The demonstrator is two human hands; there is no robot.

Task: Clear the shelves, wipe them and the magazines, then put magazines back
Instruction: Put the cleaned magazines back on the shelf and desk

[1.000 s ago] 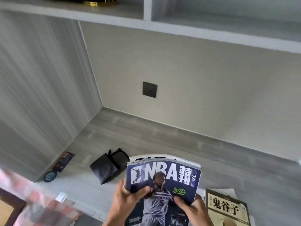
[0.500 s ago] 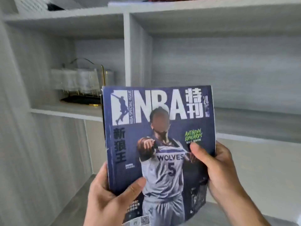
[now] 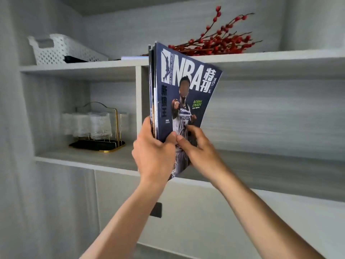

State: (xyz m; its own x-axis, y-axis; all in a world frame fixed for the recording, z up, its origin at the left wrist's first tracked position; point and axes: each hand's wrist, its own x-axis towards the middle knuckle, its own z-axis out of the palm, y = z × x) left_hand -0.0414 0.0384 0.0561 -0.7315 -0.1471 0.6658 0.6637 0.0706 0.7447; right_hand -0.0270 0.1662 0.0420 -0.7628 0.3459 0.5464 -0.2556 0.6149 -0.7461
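Observation:
A stack of magazines (image 3: 179, 94) with a dark blue NBA cover in front stands upright in both my hands, at the left end of the right shelf compartment (image 3: 270, 161), beside the vertical divider (image 3: 139, 101). My left hand (image 3: 153, 152) grips the spine side at the bottom. My right hand (image 3: 197, 146) pinches the lower front of the cover. The stack's bottom edge is hidden behind my hands, so I cannot tell if it touches the shelf board.
A rack of glass cups (image 3: 93, 126) on a black and gold tray fills the left compartment. On the top shelf sit a white perforated basket (image 3: 61, 49) and red berry branches (image 3: 218, 40). A dark wall socket (image 3: 155, 210) is below the shelf.
The magazines have gone from low over the desk up to the shelf and turned edge-on toward the divider. The view has tilted upward with them.

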